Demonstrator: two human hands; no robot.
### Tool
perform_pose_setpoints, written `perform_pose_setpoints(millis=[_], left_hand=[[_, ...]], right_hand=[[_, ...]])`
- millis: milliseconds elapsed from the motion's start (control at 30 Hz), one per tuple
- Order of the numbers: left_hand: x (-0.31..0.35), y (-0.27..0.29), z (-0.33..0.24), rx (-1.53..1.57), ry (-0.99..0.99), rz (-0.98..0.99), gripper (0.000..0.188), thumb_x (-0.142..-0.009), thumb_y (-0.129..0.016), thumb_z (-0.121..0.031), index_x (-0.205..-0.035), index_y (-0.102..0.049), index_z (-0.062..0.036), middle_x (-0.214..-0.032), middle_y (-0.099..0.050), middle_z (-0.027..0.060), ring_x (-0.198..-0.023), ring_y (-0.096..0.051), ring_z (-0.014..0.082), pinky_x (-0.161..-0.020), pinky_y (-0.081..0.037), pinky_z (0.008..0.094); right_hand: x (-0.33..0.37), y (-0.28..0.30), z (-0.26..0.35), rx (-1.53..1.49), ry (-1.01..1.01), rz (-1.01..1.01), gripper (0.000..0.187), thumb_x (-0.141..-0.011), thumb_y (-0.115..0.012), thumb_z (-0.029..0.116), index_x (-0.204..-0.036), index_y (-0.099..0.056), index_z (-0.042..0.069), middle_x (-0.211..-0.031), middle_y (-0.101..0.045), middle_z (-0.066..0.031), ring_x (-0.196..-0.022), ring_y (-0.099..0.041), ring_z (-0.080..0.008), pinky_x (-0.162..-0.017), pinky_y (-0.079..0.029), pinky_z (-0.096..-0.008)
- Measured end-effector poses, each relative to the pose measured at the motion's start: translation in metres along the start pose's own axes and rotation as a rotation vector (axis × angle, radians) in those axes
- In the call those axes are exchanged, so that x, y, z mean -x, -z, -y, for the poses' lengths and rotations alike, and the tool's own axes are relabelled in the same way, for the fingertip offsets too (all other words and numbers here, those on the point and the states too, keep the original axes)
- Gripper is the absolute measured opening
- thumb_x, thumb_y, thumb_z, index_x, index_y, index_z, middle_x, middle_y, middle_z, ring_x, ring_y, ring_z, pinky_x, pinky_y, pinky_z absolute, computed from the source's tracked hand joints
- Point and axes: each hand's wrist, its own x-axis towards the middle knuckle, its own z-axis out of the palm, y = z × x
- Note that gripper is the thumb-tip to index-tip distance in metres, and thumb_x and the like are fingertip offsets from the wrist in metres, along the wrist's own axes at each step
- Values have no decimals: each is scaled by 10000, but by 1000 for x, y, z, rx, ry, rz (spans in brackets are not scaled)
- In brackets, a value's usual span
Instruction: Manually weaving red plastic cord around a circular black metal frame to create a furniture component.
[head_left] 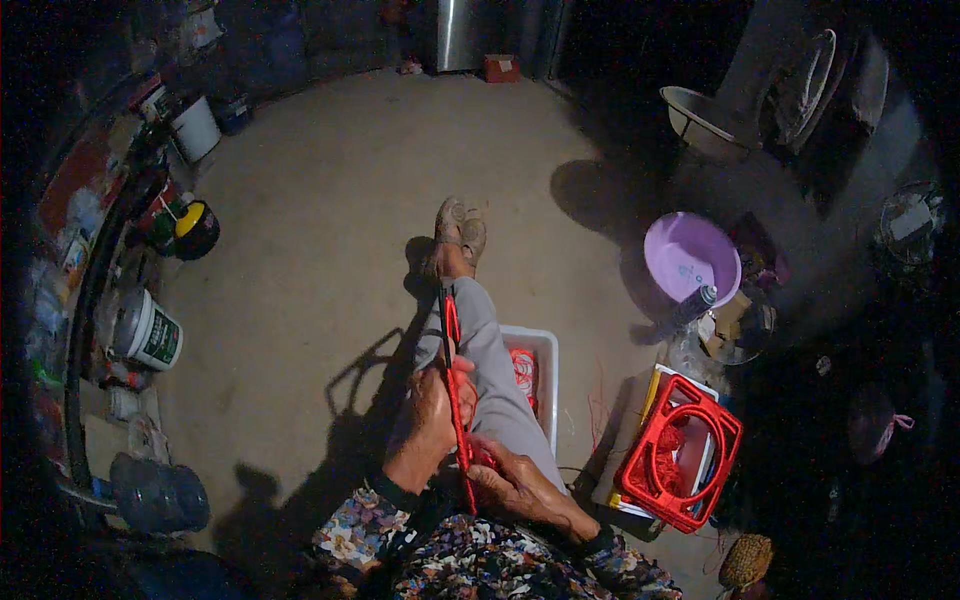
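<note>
The left hand (432, 415) closes its fingers around a long thin red strip (452, 380) that runs up along the grey-trousered leg (485, 350); the right hand (515, 485) pinches the strip's lower end over the lap; a white tub (545, 345) sits just beside the leg on the floor (320, 200); a red basket (682, 450) lies near the right, a purple basin (690, 255) beyond it.

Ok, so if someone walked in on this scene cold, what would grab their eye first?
Probably the long red strip at the centre, held upright over the person's lap by the left hand around its middle and the right hand near its lower end. Next, the bright red basket on the floor to the right, and the lilac basin further back on that side.
</note>
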Motion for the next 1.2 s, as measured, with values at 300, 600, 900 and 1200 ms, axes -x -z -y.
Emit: perform_pose_setpoints(millis=[300, 600, 900, 1200], left_hand=[[22, 9, 34, -141, -126, 53, 373, -919, -525, -404, -847, -560, -40, -520, -433, -19, -377, -391, 83, -331, -270, 244], [27, 22, 24, -43, -157, 52, 425, -905, -527, -463, -899, -532, -38, -543, -430, -26, -388, -404, 79, -321, -309, 229], [52, 56, -12, -396, -597, -114, 294, -928, -537, -276, -1016, -594, -2, -803, -595, 37, -705, -554, 104, -603, -448, 234], [112, -2, -34, -701, -791, 487, 156, -855, -601, -123, -939, -625, 6, -881, -636, 100, -828, -593, 158, -782, -453, 290]], right_hand=[[24, -1, 1, -26, -42, 63, 462, -948, -532, 257, -1332, -391, 41, -950, -640, -132, -825, -585, -172, -749, -468, -316], [30, 22, -5, 15, 39, -155, 385, -913, -464, 186, -1271, -476, 47, -952, -598, -74, -894, -550, -132, -803, -454, -282], [62, 59, 31, -5, -111, -178, 382, -915, -546, 120, -1281, -452, 62, -874, -628, -102, -748, -568, -160, -707, -468, -323], [83, 56, 81, -332, -66, -342, 335, -836, -678, 130, -1117, -552, -1, -995, -617, -72, -931, -609, -168, -823, -487, -298]])
